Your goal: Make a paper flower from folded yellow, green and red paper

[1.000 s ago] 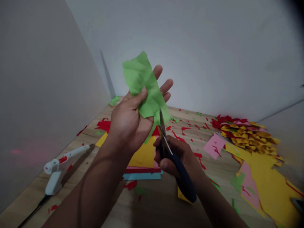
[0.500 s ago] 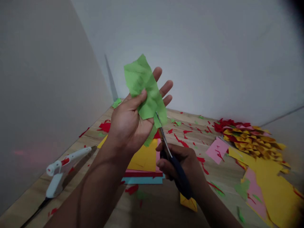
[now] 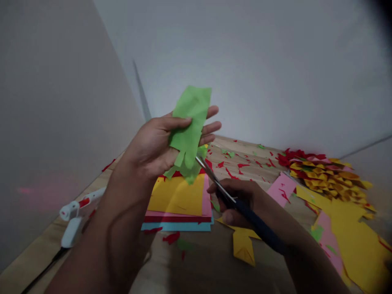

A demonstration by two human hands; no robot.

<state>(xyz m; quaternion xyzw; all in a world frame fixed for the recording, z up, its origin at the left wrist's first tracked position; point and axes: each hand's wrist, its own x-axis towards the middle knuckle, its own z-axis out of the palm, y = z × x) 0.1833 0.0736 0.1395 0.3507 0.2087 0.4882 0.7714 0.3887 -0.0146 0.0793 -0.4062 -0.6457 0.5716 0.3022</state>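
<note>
Green paper [image 3: 192, 100] just turned in left hand [image 3: 153, 141], top now leaning right; likely re-angled mid-cut. Scissors [image 3: 245, 214] tip at its right side, contact unclear. Left thumb pinches paper, 3 fingers spread behind. Right hand [image 3: 257, 196] curled round handles. Paper's above desk [image 3: 208, 261], toward far edge.

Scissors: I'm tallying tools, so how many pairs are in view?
1 pair of scissors, in the right hand, tips near the green paper. Others may be hidden from view.
</note>
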